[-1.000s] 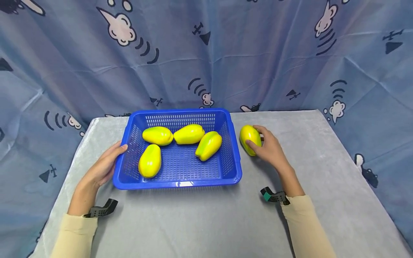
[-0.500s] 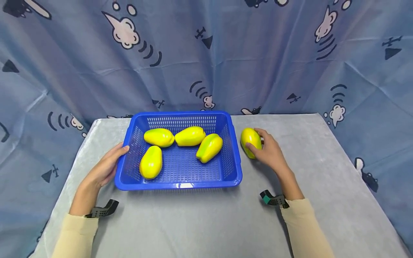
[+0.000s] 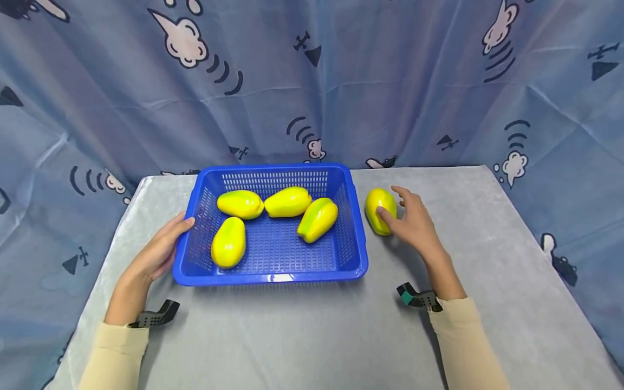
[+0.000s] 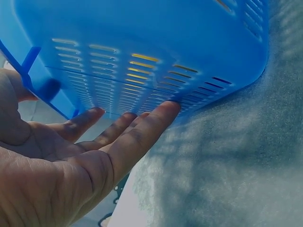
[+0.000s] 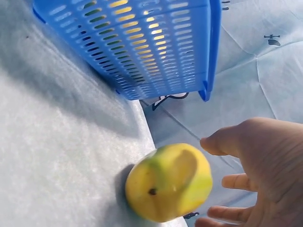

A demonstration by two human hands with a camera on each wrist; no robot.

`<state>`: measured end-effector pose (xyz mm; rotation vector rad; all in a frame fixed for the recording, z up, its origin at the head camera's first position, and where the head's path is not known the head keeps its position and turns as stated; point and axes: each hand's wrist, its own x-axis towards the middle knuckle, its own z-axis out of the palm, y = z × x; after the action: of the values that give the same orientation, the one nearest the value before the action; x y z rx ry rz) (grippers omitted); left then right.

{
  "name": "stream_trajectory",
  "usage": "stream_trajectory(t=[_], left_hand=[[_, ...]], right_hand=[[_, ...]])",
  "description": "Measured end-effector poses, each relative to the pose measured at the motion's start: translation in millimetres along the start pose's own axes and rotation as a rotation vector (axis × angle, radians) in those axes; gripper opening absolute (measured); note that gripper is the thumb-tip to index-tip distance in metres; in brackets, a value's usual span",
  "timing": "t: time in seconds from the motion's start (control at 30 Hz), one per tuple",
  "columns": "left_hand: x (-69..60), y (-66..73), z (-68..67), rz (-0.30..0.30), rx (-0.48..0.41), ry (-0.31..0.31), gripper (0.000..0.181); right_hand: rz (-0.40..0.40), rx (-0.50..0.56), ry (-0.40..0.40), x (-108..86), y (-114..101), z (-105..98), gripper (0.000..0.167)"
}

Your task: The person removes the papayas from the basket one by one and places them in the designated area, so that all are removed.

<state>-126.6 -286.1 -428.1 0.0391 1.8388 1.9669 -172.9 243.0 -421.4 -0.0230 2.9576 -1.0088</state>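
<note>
Yellow fruit (image 5: 166, 183) was seated on worktop (image 3: 273, 336) beside blue basket (image 3: 229, 279); right hand (image 3: 415, 223) was held alongside, fingers spread; basket gripped by left hand (image 3: 157, 248). Release judged in hand; clean withdrawal was called for.

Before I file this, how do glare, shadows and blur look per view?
Head: fairly crisp, white glints on yellow fruits and blue basket; left wrist: bluish cast, dappled shadow on the table; right wrist: fruit outside the basket looks blurred, soft shadow by the basket.
</note>
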Motion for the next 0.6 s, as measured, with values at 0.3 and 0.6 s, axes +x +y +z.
stream_trajectory(t=[0.3, 0.6], left_hand=[[1.6, -0.1, 0.7, 0.017, -0.028, -0.009, 0.069], [0.8, 1.3, 0.1, 0.003, 0.046, 0.008, 0.074]], right_hand=[[-0.045, 0.021, 0.071, -2.1, -9.4, -4.7, 0.066], [-0.105, 0.038, 0.121, -7.1, -19.3, -6.2, 0.06]])
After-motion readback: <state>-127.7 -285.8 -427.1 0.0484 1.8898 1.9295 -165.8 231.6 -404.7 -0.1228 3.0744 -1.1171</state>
